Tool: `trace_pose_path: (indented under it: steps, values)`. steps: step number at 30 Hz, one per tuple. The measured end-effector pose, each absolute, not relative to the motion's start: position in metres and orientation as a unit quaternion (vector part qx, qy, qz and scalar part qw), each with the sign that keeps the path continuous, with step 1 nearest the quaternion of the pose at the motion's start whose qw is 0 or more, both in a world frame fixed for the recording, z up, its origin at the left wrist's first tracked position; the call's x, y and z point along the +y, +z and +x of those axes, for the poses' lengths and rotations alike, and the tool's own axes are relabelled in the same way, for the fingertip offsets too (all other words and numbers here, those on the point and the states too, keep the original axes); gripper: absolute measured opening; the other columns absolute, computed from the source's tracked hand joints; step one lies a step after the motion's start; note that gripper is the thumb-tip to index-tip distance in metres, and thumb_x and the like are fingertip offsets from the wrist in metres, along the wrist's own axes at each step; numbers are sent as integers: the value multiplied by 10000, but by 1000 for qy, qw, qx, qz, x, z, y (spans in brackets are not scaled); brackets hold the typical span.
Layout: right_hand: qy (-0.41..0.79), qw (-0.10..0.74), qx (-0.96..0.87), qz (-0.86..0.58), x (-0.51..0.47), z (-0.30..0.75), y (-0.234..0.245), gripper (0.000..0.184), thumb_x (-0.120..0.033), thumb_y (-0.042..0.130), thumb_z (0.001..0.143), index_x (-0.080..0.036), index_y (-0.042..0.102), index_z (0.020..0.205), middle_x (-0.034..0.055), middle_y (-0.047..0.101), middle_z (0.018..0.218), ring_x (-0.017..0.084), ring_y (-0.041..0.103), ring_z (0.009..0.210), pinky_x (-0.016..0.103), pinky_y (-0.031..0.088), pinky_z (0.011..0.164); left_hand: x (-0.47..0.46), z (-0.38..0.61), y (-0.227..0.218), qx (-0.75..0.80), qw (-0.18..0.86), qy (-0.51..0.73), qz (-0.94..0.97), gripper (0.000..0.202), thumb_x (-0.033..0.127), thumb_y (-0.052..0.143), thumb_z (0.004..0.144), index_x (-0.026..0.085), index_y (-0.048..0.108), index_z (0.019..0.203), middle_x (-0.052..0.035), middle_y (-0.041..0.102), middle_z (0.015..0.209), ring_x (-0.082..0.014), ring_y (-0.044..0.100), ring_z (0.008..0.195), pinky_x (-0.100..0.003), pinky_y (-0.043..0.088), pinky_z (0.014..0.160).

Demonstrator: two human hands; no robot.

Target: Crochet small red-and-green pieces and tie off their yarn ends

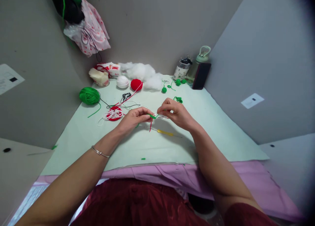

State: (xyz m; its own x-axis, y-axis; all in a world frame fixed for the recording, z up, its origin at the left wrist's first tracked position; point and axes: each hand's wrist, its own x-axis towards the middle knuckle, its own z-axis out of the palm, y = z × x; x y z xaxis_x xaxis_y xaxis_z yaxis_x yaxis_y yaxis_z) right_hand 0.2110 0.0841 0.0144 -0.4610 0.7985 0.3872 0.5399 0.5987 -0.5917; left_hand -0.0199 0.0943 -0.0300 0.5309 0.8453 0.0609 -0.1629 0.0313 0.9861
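Observation:
My left hand [138,118] is closed, pinching a small green yarn piece [153,116] between thumb and fingertips. A short red strand [150,126] hangs below it. My right hand [176,113] is closed around a slim silvery metal tool [162,116], whose tip meets the green piece; its exact kind is too small to tell. Just below both hands, a crochet hook with a yellow handle [165,133] lies on the table. To the left of my left hand rests a red disc wound with white yarn [114,113].
On the pale tablecloth [152,150] stand a green yarn ball [89,95], a white ball [122,82], a red ball [136,85] and white stuffing [142,71]. At the back right are a bottle [202,57], a phone [201,76] and a tin [181,70]. Walls enclose the table.

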Motion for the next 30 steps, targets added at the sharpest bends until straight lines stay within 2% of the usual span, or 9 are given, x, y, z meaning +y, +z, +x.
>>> trace_pose_path:
  steps: [20, 26, 30]
  values:
    - [207, 320, -841, -383, 85, 213, 15, 147, -150, 627, 922, -218, 756, 909, 23, 575, 857, 140, 574, 760, 274, 439, 682, 94, -19, -28, 287, 679, 369, 566, 170, 297, 734, 852, 166, 747, 959, -62, 728, 991, -158, 682, 882, -331, 548, 906]
    - [208, 323, -849, -363, 87, 209, 9, 124, -165, 648, 924, -214, 762, 915, 21, 585, 844, 135, 568, 763, 263, 426, 685, 93, -17, -29, 291, 687, 366, 556, 196, 323, 764, 825, 158, 725, 924, -44, 718, 935, -144, 678, 830, -331, 557, 875]
    - [219, 339, -829, -386, 88, 204, 3, 94, -157, 672, 904, -208, 746, 932, 13, 585, 853, 122, 558, 740, 253, 426, 666, 93, -16, -29, 288, 691, 390, 536, 258, 316, 799, 793, 183, 685, 981, -25, 718, 922, -136, 677, 786, -334, 569, 829]
